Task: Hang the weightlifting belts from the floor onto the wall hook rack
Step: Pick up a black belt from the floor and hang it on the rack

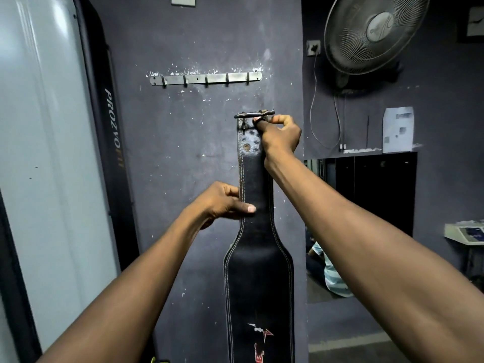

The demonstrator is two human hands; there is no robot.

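Belt (258,258) held vertical below hook rack (205,78): your right hand (281,136) pinches the buckle (254,115) to aim it, left hand (222,204) grips the strap, steadying.

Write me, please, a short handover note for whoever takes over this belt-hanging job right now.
Right hand: pinches the buckle at the top of the belt.
Left hand: grips the belt lower down, thumb across its front.
Belt: held upright before the wall, buckle just below the right end of the rack, not touching it.
Done: belt is up off the floor.
Left: all the rack's hooks are bare. Lift the buckle onto one, probably the rightmost, then let go. Any other belts are out of view.
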